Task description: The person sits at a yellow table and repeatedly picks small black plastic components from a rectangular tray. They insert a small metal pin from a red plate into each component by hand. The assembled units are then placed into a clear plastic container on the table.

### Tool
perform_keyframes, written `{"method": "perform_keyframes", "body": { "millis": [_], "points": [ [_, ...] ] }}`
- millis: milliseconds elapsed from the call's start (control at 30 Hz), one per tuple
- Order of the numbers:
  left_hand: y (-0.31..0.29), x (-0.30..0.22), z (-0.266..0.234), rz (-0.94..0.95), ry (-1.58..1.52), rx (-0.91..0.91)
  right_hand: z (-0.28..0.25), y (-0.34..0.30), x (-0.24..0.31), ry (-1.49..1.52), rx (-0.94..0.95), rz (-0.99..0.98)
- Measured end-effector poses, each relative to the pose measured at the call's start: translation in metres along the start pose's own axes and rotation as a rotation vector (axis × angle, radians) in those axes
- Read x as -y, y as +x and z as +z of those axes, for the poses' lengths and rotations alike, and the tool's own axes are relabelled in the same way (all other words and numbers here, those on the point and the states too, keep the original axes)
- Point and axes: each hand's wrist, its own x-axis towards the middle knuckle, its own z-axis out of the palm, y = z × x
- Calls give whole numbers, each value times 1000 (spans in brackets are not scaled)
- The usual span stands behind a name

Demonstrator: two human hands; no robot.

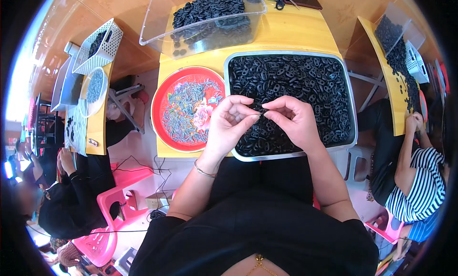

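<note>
My left hand (230, 123) and my right hand (296, 121) meet over a metal tray (354, 126) full of small black oval plastic pieces (286, 76), many with two holes. Thumb and forefinger are pinched together on each hand. Between the fingertips sits a small dark piece, largely covered by them; its exact shape is too small to make out. Just left of the tray, partly behind my left hand, lies a red round plate (157, 109) with a flower print. Many tiny grey metallic parts (183, 107) are spread over it.
At the table's (296, 30) far side stands a clear plastic bin (200, 48) of black pieces, with scissors (280, 2) to its right. Co-workers sit at yellow tables on both sides. A pink chair (106, 209) and cables are on the left.
</note>
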Motion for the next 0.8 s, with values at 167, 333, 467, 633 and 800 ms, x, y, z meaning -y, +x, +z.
{"method": "perform_keyframes", "body": {
  "millis": [167,333,467,633,800],
  "points": [
    [1,2,-1,6,-22,-9,2,0,3,-40,4,-58],
    [0,0,-1,-4,-22,6,3,-1,3,-68,-6,-94],
    [-1,2,-2,-10,-15,17,4,-1,4,-181,-2,-168],
    [-2,3,0,26,33,20,5,-2,6,-187,7,-145],
    [-2,1,0,-35,45,-1,5,-2,-4,-38,53,35]
  ]
}}
